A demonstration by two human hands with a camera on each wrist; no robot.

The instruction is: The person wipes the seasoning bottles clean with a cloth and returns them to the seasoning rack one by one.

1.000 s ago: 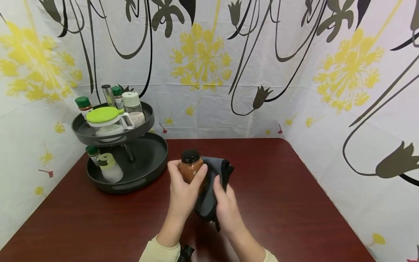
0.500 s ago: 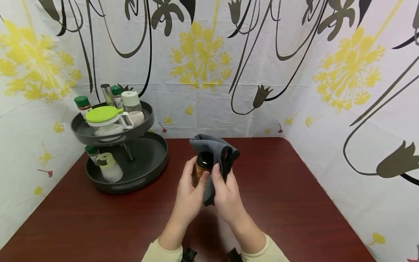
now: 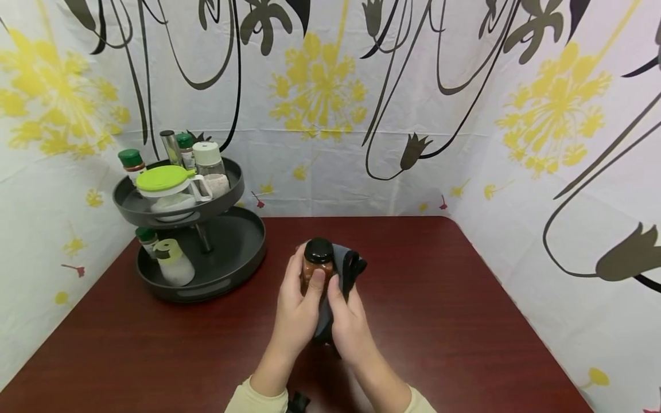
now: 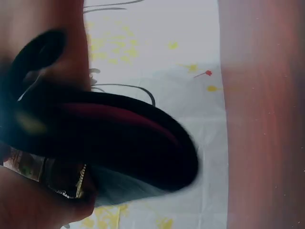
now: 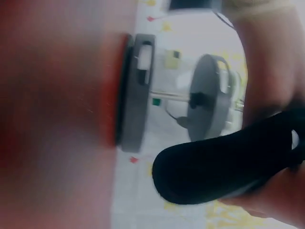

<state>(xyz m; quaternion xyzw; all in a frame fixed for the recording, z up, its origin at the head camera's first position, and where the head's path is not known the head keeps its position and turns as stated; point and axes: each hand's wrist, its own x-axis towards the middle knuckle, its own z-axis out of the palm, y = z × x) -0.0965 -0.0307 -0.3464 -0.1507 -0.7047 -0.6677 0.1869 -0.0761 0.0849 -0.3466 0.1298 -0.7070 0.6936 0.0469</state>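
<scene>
My left hand (image 3: pixel 295 315) grips a small spice jar (image 3: pixel 318 261) with a black lid and reddish-brown contents, its thumb across the front. Against the jar's right side my right hand (image 3: pixel 353 327) holds a folded grey cloth (image 3: pixel 324 321) with black edging. Both are held above the table, in front of me. In the left wrist view the dark cloth (image 4: pixel 138 143) covers much of the picture, and part of the jar (image 4: pixel 59 176) shows beside the fingers. The right wrist view has the cloth's dark fold (image 5: pixel 214 167) hanging from the hand; the jar is hidden there.
A dark grey two-tier turntable (image 3: pixel 242 275) stands at the table's left. Its upper tier bears several spice bottles and a lime-lidded container (image 3: pixel 164 179); below are a green-capped jar (image 3: pixel 147 241) and a white bottle (image 3: pixel 175 265). A patterned curtain (image 3: pixel 320 189) borders the reddish-brown table (image 3: pixel 439 321).
Both hands moved right, then came closer together with jar and cloth. The cloth, raised and spread half a second ago, now sits lower, folded against the jar. The turntable has stayed put.
</scene>
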